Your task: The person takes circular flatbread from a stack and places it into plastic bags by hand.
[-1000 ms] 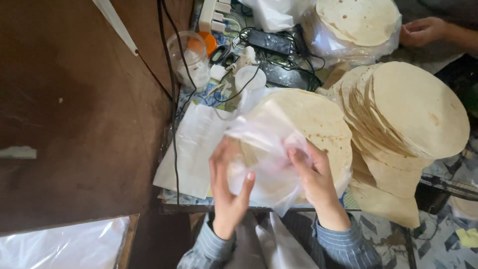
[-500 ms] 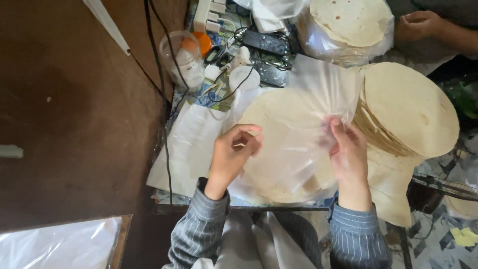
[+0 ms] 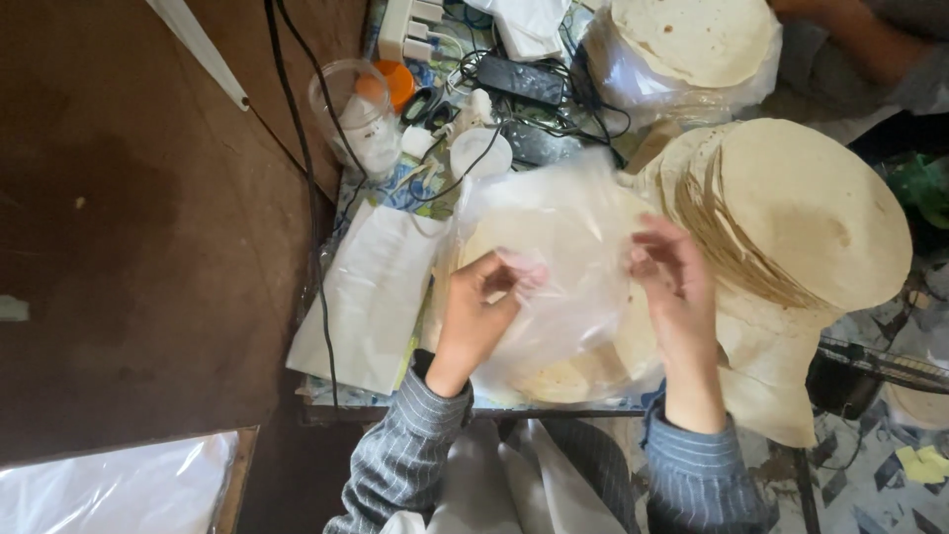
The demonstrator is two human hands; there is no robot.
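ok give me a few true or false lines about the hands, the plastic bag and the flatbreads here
1. Both hands, left hand and right hand, grip the clear plastic bag. True.
2. The bag lies over a round flatbread. True.
3. The tall flatbread stack sits left of the hands. False: it is to their right.
4. The clear plastic cup stands between the two hands. False: it is at the far left of the table, by the black cables.
5. The sleeves are plain red. False: grey striped.
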